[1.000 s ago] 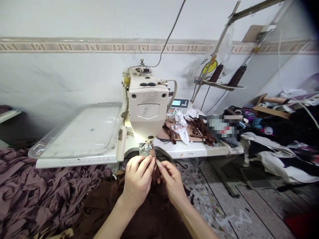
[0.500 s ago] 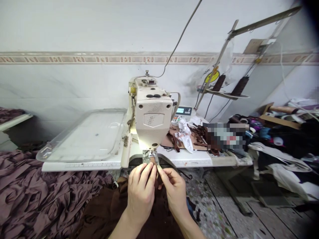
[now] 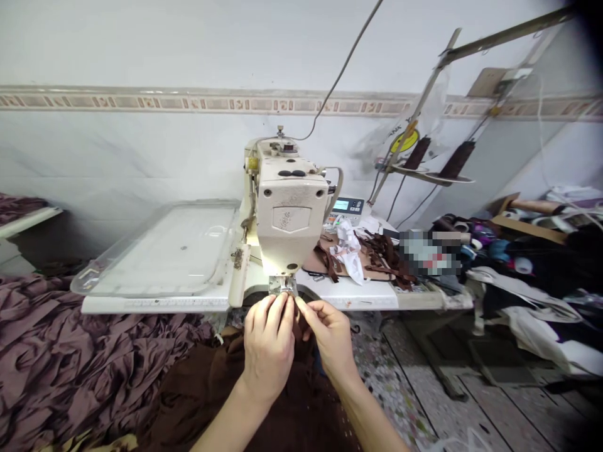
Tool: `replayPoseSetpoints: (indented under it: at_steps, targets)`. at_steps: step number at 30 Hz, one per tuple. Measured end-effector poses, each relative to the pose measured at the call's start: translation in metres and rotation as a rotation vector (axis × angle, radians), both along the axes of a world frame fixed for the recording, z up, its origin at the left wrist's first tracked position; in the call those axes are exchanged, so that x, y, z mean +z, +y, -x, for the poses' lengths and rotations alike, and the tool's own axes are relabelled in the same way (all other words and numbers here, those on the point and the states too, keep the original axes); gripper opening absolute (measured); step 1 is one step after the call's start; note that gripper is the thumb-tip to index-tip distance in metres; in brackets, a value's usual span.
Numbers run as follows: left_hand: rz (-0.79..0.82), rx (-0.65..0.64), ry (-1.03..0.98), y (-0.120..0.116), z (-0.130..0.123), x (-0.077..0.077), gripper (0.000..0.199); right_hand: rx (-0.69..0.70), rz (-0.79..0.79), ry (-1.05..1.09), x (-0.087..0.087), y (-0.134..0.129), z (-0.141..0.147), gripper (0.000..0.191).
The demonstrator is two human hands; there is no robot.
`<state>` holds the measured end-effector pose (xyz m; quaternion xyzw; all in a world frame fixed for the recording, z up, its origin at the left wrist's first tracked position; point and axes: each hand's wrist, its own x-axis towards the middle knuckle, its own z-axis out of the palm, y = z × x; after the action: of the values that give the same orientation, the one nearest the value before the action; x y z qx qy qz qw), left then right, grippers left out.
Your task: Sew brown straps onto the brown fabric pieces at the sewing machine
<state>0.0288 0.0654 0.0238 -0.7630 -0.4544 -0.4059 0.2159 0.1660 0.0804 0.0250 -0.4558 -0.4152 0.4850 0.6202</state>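
Note:
A cream sewing machine point(image 3: 292, 220) stands at the middle of a white table. Just in front of its needle plate point(image 3: 279, 285), my left hand point(image 3: 268, 345) presses brown fabric point(image 3: 202, 389) with its fingers together. Close beside it on the right, my right hand point(image 3: 330, 336) pinches the same fabric between thumb and fingers. The fingertips of both hands nearly meet below the presser foot. From there the dark brown fabric hangs down over the lap, under both wrists. The fabric edge beneath the fingertips is mostly hidden.
A clear plastic lid point(image 3: 164, 251) lies on the table's left part. Brown and white scraps point(image 3: 348, 251) lie right of the machine, near a control panel point(image 3: 347, 206). Brown thread cones point(image 3: 456, 162) sit on a stand. Mauve fabric point(image 3: 61, 370) is heaped at left.
Both hands have moved slightly up toward the needle plate, and the brown strip between fingertips and presser foot now shows less. The view has shifted a little.

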Motion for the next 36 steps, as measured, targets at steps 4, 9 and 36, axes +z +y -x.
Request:
replayPoseSetpoints:
  at_steps: [4,9,36]
  targets:
    - [0.019,-0.026,-0.040,0.001,0.001,-0.001,0.050,0.015,0.045,0.028,-0.009,0.001,-0.005,0.046]
    - [0.170,-0.174,-0.178,-0.006,0.011,0.006,0.045,-0.047,0.072,-0.022,-0.018,0.001,-0.012,0.045]
    - [0.893,-0.326,-0.765,-0.032,0.036,0.023,0.030,0.034,-0.304,-0.402,0.040,-0.013,-0.036,0.010]
